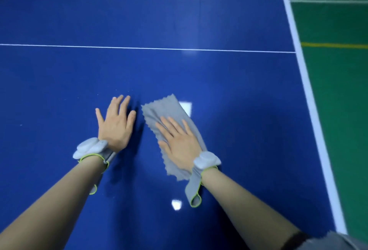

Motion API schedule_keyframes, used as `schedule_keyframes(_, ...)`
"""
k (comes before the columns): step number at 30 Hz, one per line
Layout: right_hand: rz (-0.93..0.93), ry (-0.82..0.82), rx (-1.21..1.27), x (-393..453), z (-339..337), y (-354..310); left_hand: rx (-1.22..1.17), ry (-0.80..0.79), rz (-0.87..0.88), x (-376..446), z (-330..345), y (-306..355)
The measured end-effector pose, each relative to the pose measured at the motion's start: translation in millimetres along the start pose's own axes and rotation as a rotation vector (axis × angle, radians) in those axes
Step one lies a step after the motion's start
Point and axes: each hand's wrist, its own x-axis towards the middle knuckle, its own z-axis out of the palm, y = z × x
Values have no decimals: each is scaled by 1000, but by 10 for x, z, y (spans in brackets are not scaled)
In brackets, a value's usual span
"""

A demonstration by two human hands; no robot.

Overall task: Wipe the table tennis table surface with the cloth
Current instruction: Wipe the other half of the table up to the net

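Looking down from the head camera, the blue desk [179, 20] fills most of the view, crossed by a thin white line [119, 47] and bordered on the right by a white edge stripe [302, 66], with green floor [338, 110] beyond it. The grey cloth [169, 110] (its edges cut in a zigzag) lies flat on the desk, near the middle of the view and a little to the right. The right hand [179, 140] presses down on the cloth with fingers straight and slightly spread, palm flat, gripping nothing. Just beside it, the left hand [114, 124] rests flat on the bare desk, fingers extended, apart from the cloth and holding nothing. Each wrist carries a pale grey wristband [207, 161] with a yellow-green trimmed strap. Bright reflections show on the glossy surface.
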Motion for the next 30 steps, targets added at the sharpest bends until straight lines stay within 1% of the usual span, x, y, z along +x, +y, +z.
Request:
schedule_keyframes(2,42,10,-4,-500,-28,270,-25,-30,4,-272,48,232)
schedule_keyframes(6,304,61,-39,-1314,-169,953,-31,-91,64,-687,143,672)
schedule_keyframes(8,396,86,-48,-1522,-267,1274,-16,-95,128,-805,118,808)
schedule_keyframes(10,471,116,-47,-1509,-346,1509,9,-74,197,-817,10,851)
schedule_keyframes(12,552,158,-35,-1365,-411,1608,53,-45,218,-773,-145,757)
schedule_keyframes(15,696,184,11,-1071,-448,1625,98,-15,173,-621,-328,400)
schedule_keyframes(17,769,210,45,-785,-491,1602,146,-30,149,-483,-418,81)
schedule_keyframes(19,809,227,67,-439,-508,1516,207,-64,173,-310,-476,-249)
schedule_keyframes(22,838,243,83,204,-455,1315,226,-87,196,153,-530,-765)
schedule_keyframes(24,822,257,67,436,-509,1252,214,-74,202,301,-521,-899)
schedule_keyframes(27,793,283,75,1105,-482,1033,156,-52,176,698,-421,-1300)
schedule_keyframes(30,787,273,78,1652,-471,815,64,-58,146,1022,-289,-1538)
